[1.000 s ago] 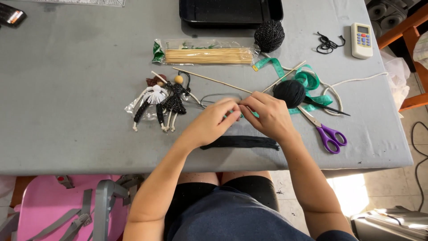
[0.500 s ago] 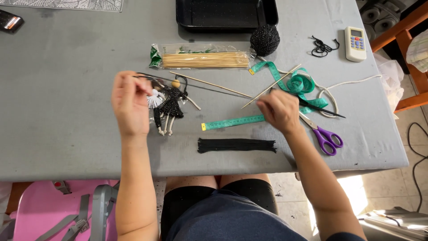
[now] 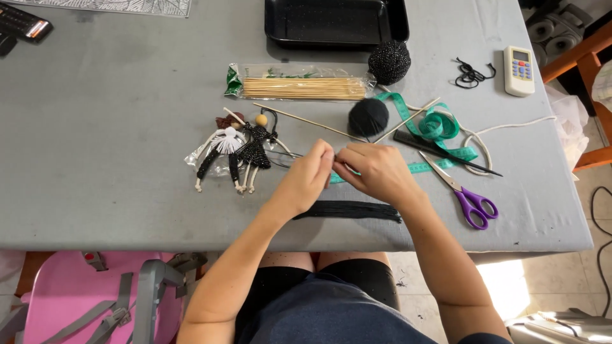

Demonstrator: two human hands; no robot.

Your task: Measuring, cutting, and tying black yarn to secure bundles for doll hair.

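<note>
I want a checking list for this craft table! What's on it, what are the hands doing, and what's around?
Surface: grey table, covered with craft things.
Job's things: thin black thread, barely visible, pinched between both hands; black thread bundle lying below them; green tape measure.
Clutter: yarn dolls, skewer packet, two black yarn balls, purple scissors, black comb, black tray, remote.
Hands: left hand and right hand close together, fingertips pinching.
Cables: white cord on the table; black cable on the floor.
Surroundings: pink chair, wooden chair.
</note>
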